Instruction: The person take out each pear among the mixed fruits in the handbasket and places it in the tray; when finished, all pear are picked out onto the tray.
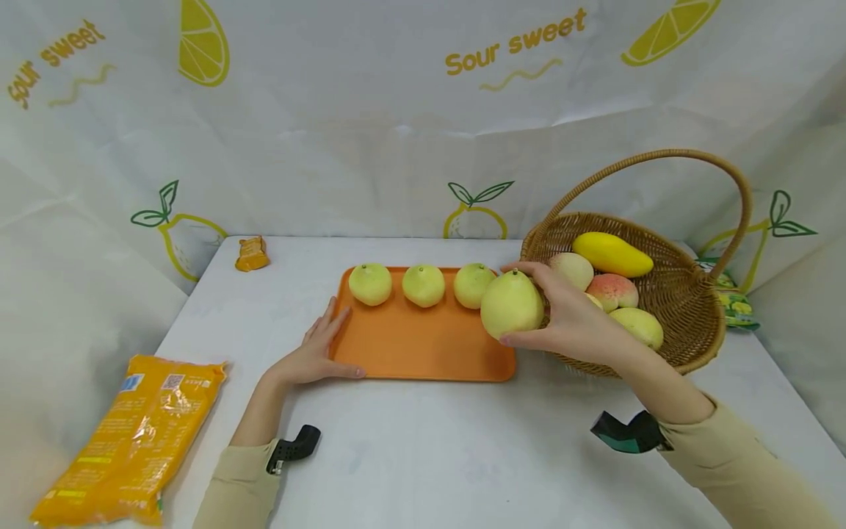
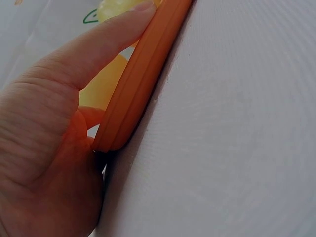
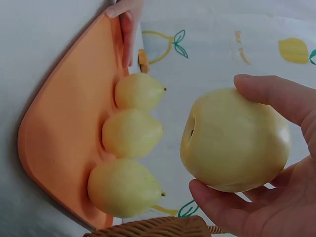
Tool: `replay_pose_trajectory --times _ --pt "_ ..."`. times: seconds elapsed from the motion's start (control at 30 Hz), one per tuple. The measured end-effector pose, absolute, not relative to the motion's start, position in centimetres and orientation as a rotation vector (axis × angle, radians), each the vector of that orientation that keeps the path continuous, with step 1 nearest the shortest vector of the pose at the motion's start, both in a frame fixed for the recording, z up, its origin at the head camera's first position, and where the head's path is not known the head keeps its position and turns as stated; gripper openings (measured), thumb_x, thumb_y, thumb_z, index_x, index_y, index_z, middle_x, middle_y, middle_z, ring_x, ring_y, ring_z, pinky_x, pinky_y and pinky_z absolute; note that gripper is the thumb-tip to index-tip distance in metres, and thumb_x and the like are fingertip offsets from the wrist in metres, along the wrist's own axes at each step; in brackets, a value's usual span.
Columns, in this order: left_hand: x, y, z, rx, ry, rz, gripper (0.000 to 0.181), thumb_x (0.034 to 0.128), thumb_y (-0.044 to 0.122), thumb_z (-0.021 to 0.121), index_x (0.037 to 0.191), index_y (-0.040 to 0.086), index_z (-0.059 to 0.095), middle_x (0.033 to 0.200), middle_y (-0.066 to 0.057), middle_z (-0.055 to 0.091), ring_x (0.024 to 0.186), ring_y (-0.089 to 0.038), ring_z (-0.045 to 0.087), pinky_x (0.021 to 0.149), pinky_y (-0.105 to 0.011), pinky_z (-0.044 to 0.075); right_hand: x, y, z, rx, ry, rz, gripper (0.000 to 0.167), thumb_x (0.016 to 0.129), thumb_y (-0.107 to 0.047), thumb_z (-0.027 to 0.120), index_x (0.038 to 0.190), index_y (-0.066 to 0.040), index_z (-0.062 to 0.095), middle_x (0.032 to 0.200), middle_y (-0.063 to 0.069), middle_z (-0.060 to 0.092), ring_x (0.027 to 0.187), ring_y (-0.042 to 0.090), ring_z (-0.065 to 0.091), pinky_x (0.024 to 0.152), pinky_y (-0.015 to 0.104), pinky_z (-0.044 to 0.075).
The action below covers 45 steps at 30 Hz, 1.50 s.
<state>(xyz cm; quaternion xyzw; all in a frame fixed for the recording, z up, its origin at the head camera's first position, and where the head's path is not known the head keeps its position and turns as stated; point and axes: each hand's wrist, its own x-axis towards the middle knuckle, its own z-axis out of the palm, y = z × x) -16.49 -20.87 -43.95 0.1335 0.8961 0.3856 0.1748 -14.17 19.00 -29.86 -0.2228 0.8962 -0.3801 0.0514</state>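
Observation:
My right hand [image 1: 571, 312] grips a pale yellow-green pear [image 1: 512, 305] above the right end of the orange tray [image 1: 416, 345]. In the right wrist view, thumb and fingers curl round this pear [image 3: 237, 140], clear of the tray [image 3: 69, 108]. Three similar pears stand in a row along the tray's back edge: left [image 1: 370, 284], middle [image 1: 423, 286] and right [image 1: 473, 285]. My left hand [image 1: 313, 353] rests at the tray's left end, fingers spread along its side. The left wrist view shows the thumb on the rim of the tray [image 2: 143, 74].
A wicker basket [image 1: 687, 323] with a tall handle stands at the right, holding a yellow mango [image 1: 611, 254], peaches and other fruit. Behind it lies a green packet [image 1: 735, 305]. A small orange packet [image 1: 252, 253] lies back left, a large orange bag [image 1: 135, 441] front left.

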Motion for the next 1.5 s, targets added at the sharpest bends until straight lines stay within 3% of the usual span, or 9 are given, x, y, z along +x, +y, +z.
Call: replay_pose_trajectory --times 0.37,0.63,0.97,1.5 --pt "-16.6 -20.7 -44.0 0.383 2.545 1.115 0.126 0.0719 0.048 0.084 0.158 0.012 -0.001 0.162 -0.006 -0.018 0.145 -0.042 -0.011 0.112 -0.063 -0.002 -15.1 16.4 -31.9 -0.705 2.661 -1.166 0.087 0.074 -0.032 0.087 0.143 -0.017 0.038 0.137 0.008 0.047 0.116 0.025 0.049 0.097 0.05 0.041" --pt "-16.6 -20.7 -44.1 0.374 2.55 1.113 0.132 0.0707 0.048 0.085 0.156 0.006 -0.006 0.162 -0.007 -0.018 0.146 -0.041 -0.01 0.113 -0.06 -0.003 -16.2 15.4 -34.1 -0.713 2.646 -1.18 0.085 0.074 -0.033 0.086 0.142 -0.02 0.037 0.133 0.012 0.049 0.112 0.027 0.053 0.092 0.049 0.045" --pt "-16.7 -20.8 -44.2 0.37 2.548 1.12 0.132 0.0705 0.049 0.085 0.156 0.006 -0.007 0.162 -0.007 -0.018 0.146 -0.041 -0.01 0.113 -0.06 -0.003 -16.8 13.2 -37.0 -0.667 2.651 -1.257 0.088 0.074 -0.026 0.087 0.144 -0.009 0.035 0.134 0.014 0.05 0.114 0.03 0.053 0.094 0.051 0.045" --pt "-16.6 -20.6 -44.0 0.357 2.549 1.114 0.131 0.0702 0.05 0.084 0.156 0.008 -0.005 0.162 -0.004 -0.018 0.146 -0.039 -0.011 0.113 -0.062 -0.002 -16.9 8.8 -40.5 -0.678 2.703 -1.276 0.083 0.071 -0.024 0.089 0.138 -0.009 0.041 0.131 0.009 0.05 0.114 0.025 0.053 0.096 0.047 0.044"
